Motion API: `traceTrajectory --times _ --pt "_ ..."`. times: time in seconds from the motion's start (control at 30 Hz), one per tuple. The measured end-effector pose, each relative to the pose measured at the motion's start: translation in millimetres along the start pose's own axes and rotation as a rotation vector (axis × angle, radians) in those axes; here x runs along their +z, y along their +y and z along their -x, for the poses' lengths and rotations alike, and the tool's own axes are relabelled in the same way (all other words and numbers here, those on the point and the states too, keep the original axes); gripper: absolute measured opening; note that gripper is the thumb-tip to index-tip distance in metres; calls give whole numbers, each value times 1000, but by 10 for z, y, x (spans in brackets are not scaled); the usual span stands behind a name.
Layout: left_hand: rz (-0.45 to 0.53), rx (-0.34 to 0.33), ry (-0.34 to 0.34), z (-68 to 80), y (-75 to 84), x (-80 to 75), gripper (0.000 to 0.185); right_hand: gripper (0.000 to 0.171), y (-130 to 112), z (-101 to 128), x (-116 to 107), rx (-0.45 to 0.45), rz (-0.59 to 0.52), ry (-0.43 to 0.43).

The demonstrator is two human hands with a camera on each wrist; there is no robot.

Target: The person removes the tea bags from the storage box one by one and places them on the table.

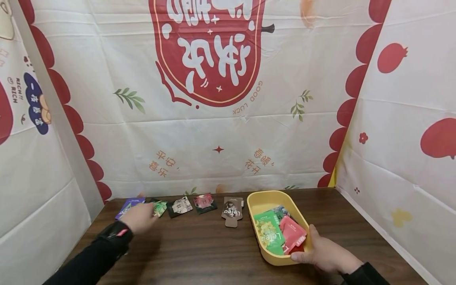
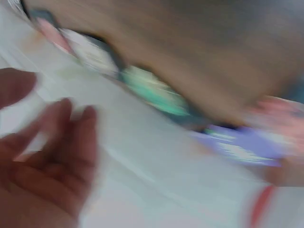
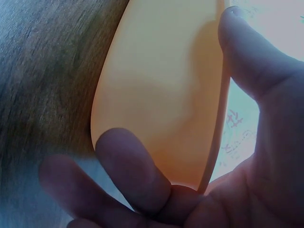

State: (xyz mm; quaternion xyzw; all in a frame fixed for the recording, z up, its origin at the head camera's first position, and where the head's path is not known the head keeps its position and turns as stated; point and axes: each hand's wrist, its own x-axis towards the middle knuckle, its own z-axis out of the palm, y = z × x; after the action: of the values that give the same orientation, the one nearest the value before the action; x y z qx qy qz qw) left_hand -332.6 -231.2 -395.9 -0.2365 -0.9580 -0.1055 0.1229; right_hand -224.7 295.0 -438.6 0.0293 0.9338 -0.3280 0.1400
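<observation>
Head view: a yellow box (image 1: pixel 263 202) on the table (image 1: pixel 199 253) holds a green packet (image 1: pixel 269 231) reading "LeTea", like the brown packet (image 1: pixel 232 209) nearby; the right hand (image 1: pixel 325 253) grips the box's near end; the left hand (image 1: pixel 140 219), fingers loosely bent, thumb apart, is near a purple packet (image 1: pixel 130 204).

Head view: the left hand (image 1: pixel 140 218) obscures part of the purple packet (image 1: pixel 129 205) and part of the black-and-green packet (image 1: pixel 160 208). In the yellow tray (image 1: pixel 261 199), a dark packet (image 1: pixel 281 211) is partly concealed by the green packet (image 1: pixel 268 231) and the pink packet (image 1: pixel 293 232). Fine print is illegible at this size. Top edge crops the red emblem (image 1: pixel 210 39). Left wrist view: packets blurred, lettering unreadable; left hand cropped at left and bottom. Right wrist view: tray truncated at top, right hand (image 1: pixel 325 250) at right and bottom.
</observation>
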Motion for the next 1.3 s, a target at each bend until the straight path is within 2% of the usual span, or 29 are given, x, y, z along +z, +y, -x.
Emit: traceTrajectory --times 0.07,0.13,0.2,0.3,0.4,0.5,0.63,0.83,1.03,1.13,1.3 --pt "15 208 88 -193 417 14 15 124 0 2 0 -2 6 1" --pt "-14 396 171 -423 648 199 18 125 -3 5 -4 -7 10 2" --pt "-44 495 187 -662 916 356 31 126 -5 6 -8 -12 14 2" --pt "-96 567 177 -948 1370 537 45 126 -4 4 -9 -17 12 2" --pt "-176 591 106 -1147 1801 671 52 126 7 -4 -7 -9 12 1" --pt "-268 612 -18 -1246 2140 783 59 125 20 -18 10 -5 7 -2" --pt "-306 614 -146 -1303 2476 896 70 124 23 -19 19 -21 13 5" --pt "-342 588 -237 -1321 2769 944 72 125 3 3 -12 -29 34 18" --pt "-399 530 -366 -1328 2844 997 68 126 2 10 -4 -3 1 0" --pt "-444 548 -341 -1308 2854 1027 65 126 -1 23 7 -1 2 0" --pt "-533 580 -221 -1307 2870 1014 37 126 -9 30 0 -17 14 12"
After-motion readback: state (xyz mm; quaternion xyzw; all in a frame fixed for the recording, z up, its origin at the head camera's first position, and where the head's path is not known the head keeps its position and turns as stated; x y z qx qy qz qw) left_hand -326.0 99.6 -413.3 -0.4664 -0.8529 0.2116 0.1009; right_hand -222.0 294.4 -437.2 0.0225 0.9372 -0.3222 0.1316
